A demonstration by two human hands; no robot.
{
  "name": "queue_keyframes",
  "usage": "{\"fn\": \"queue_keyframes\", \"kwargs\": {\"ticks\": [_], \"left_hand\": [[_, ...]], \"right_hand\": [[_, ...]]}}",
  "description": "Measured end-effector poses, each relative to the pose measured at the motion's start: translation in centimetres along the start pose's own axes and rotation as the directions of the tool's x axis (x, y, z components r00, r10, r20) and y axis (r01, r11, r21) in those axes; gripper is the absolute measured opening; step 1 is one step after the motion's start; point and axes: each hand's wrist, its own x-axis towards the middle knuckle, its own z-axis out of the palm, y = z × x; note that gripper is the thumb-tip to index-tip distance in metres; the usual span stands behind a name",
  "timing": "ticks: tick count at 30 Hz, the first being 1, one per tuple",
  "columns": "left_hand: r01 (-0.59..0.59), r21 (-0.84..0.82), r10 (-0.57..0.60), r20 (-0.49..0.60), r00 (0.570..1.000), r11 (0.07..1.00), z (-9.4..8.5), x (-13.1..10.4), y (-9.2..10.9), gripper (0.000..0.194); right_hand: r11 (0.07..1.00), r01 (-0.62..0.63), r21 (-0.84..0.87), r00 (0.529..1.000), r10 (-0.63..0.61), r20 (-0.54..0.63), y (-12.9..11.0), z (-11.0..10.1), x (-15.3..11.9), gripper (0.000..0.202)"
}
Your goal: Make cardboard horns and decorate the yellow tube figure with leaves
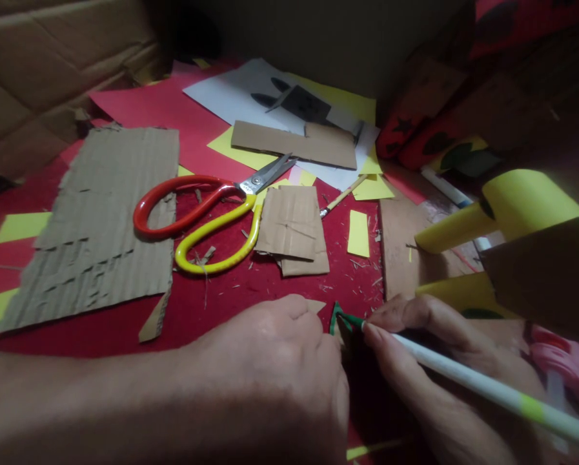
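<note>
My left hand (pixel 294 368) is closed, knuckles up, against a small piece of cardboard (pixel 335 318) whose visible tip is coated green. Most of that piece is hidden behind my fingers. A white-handled paintbrush (pixel 463 369) with a yellow-green band sits pinched in my right hand (pixel 429 349), and its green bristles touch the coated tip. Scissors (pixel 250 188) with one red and one yellow handle lie beyond my left hand, blades partly apart. Close to them are stacked cardboard squares (pixel 292 226).
A large torn corrugated sheet (pixel 105 213) lies at left. Farther back are a cardboard strip (pixel 289 145), red paper (pixel 158 126) and white paper (pixel 216 90). Yellow paper tubes (pixel 531 200) on a dark cardboard piece stand at right. Scraps litter the red surface (pixel 231 303).
</note>
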Motion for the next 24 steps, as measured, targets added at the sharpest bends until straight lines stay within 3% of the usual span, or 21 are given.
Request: {"fn": "queue_keyframes", "kwargs": {"ticks": [3, 10, 13, 14, 16, 21, 24], "left_hand": [[-0.005, -0.002, 0.005, -0.062, 0.998, 1.0, 0.6, 0.0, 0.1, 0.05], [0.003, -0.024, -0.004, -0.039, 0.999, 1.0, 0.4, 0.1, 0.2, 0.05], [0.007, -0.025, -0.006, 0.016, 1.0, 1.0, 0.1, 0.3, 0.2, 0.052], [0.017, -0.016, -0.015, 0.103, 0.995, 1.0, 0.0, 0.3, 0.1, 0.05], [-0.016, -0.009, 0.016, 0.006, 1.0, 1.0, -0.1, 0.4, 0.2, 0.052], [0.058, 0.045, -0.063, 0.121, 0.991, 0.997, -0.4, 0.3, 0.5, 0.042], [0.035, 0.015, -0.036, 0.045, 0.998, 0.999, 0.0, 0.2, 0.5, 0.042]], "right_hand": [[0.999, 0.038, -0.022, 0.999, -0.037, 0.011, -0.1, -0.1, 0.1, 0.017], [0.996, 0.08, -0.024, 0.996, -0.079, 0.042, -0.1, -0.1, 0.3, 0.014], [0.995, 0.089, -0.039, 0.995, -0.087, 0.041, 0.0, -0.3, 0.2, 0.016], [0.993, 0.107, -0.056, 0.993, -0.104, 0.05, -0.1, -0.4, 0.2, 0.017], [0.99, 0.123, -0.073, 0.99, -0.117, 0.076, -0.1, -0.5, 0.2, 0.017], [0.996, -0.079, 0.036, 0.996, 0.078, 0.044, 0.3, -0.2, -0.2, 0.018], [0.982, -0.17, 0.088, 0.985, 0.166, 0.045, 0.4, -0.1, -0.4, 0.021]]}}
